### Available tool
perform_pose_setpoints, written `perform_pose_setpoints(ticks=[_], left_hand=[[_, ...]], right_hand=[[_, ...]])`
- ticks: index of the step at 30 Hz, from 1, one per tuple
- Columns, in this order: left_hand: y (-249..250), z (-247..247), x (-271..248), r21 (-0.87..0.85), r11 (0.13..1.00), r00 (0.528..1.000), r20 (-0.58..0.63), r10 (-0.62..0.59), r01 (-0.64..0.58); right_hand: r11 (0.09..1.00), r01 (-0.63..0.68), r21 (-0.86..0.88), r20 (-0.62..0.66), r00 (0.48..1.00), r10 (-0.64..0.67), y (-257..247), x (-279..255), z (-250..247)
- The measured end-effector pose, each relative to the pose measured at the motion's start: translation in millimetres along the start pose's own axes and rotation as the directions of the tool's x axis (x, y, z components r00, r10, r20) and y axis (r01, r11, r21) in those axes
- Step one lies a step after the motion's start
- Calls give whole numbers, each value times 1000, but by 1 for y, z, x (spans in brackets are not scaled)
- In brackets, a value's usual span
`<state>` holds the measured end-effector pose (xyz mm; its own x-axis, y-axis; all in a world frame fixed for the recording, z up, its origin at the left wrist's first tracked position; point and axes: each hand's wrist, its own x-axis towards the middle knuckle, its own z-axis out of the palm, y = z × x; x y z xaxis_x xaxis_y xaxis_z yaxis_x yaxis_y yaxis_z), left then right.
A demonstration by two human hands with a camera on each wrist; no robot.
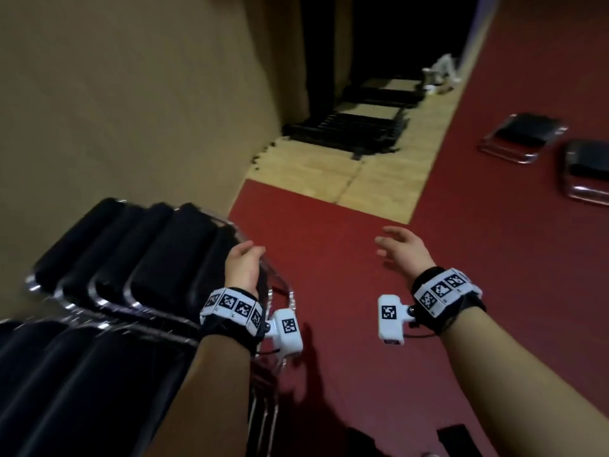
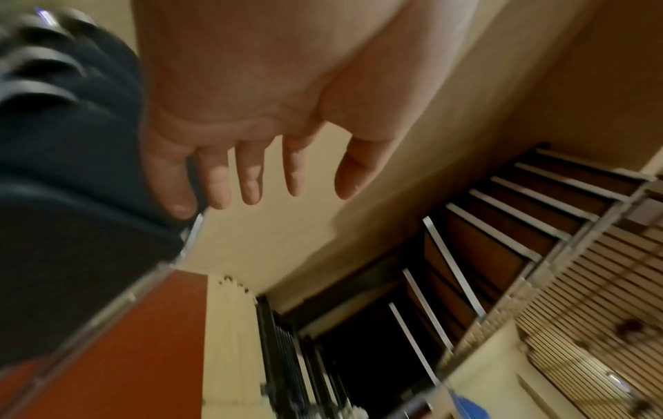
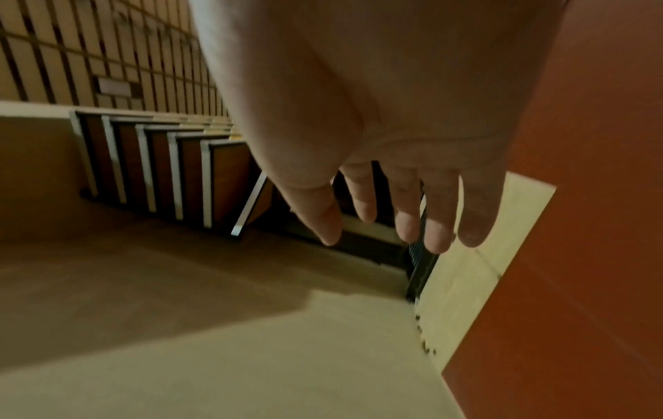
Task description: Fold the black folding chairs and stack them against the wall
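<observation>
Several folded black chairs [image 1: 138, 258] with chrome frames lean in a row against the tan wall [image 1: 131, 94] at the left. My left hand [image 1: 245, 258] is at the top edge of the outermost chair [image 1: 184, 258]. In the left wrist view its fingers [image 2: 251, 181] are straight and spread, and one finger touches the edge of that chair's black pad [image 2: 71, 198]. My right hand [image 1: 392, 245] hovers over the red floor [image 1: 329, 258] with fingers spread, holding nothing. The right wrist view shows those fingers [image 3: 405, 221] hanging loose.
Two more black chairs [image 1: 524, 136] [image 1: 590, 173] stand on the red floor at the far right. Ahead, a strip of pale wood floor [image 1: 379, 179] carries dark slatted items [image 1: 356, 130] beside the wall. Brown panels [image 3: 161, 170] lean in a row farther off.
</observation>
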<state>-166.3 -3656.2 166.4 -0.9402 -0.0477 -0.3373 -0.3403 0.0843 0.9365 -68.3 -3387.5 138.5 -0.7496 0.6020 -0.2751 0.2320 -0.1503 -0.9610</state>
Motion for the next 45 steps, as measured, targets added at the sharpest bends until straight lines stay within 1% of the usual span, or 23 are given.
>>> perform_pose_setpoints(ticks=[3,4,5,6,9,12,14,17,20,23,24,26,29,30,33,34,36,39,40,41,43,45], left_hand=[[2,124,-22,76,996,992,126,31,-40],[3,167,-32,89,995,985,168,38,-53],[4,198,-41,98,993,977,208,43,-64],[4,237,-54,106,992,963,268,44,-75],[5,343,-95,139,987,902,432,16,-84],[4,423,-130,176,975,834,552,13,-132],[1,469,-146,203,962,788,615,22,-185],[-7,524,-159,210,949,728,685,27,-233],[-15,572,-160,235,940,682,731,-2,-249],[-18,628,-153,241,935,641,767,-20,-260],[-18,649,-148,240,936,628,778,-26,-259],[-14,687,-135,229,938,611,791,-24,-260],[-1,749,-101,207,946,596,803,-17,-250],[4,760,-96,207,949,598,801,-24,-239],[35,834,-59,234,951,609,791,-65,-203],[45,855,-49,246,949,605,792,-81,-196],[64,898,-37,240,951,582,809,-85,-195],[74,970,-29,251,936,552,830,-77,-247],[74,990,-32,266,927,539,838,-88,-263],[70,1015,-38,286,919,517,849,-111,-272],[58,1063,-54,327,902,464,869,-170,-282],[45,1108,-75,347,889,413,887,-207,-299]], right_hand=[[998,-1,59,-146,989,10,-4,18,-116],[997,2,76,-192,981,13,-5,22,-155],[996,2,86,-225,974,18,-6,25,-184],[995,5,96,-273,962,22,-6,26,-221],[989,32,142,-420,907,31,-8,21,-325],[982,47,182,-533,844,58,-3,11,-405],[974,56,218,-598,797,88,6,4,-446],[959,60,277,-658,739,144,21,3,-487],[945,58,322,-687,701,191,33,11,-517],[947,42,318,-725,654,214,37,35,-549],[946,44,321,-737,640,220,37,48,-559],[947,39,318,-744,629,224,30,76,-575],[951,46,304,-756,620,212,13,139,-598],[952,49,301,-755,623,206,6,151,-601],[954,53,296,-766,609,205,-24,224,-629],[950,55,306,-769,604,212,-35,242,-637],[941,92,326,-782,585,214,-54,272,-655],[931,123,344,-803,553,224,-73,303,-691],[930,120,347,-808,542,232,-74,309,-702],[927,124,354,-820,519,244,-73,315,-716],[916,138,376,-844,459,278,-66,325,-748],[903,143,404,-852,418,315,-55,331,-780]])
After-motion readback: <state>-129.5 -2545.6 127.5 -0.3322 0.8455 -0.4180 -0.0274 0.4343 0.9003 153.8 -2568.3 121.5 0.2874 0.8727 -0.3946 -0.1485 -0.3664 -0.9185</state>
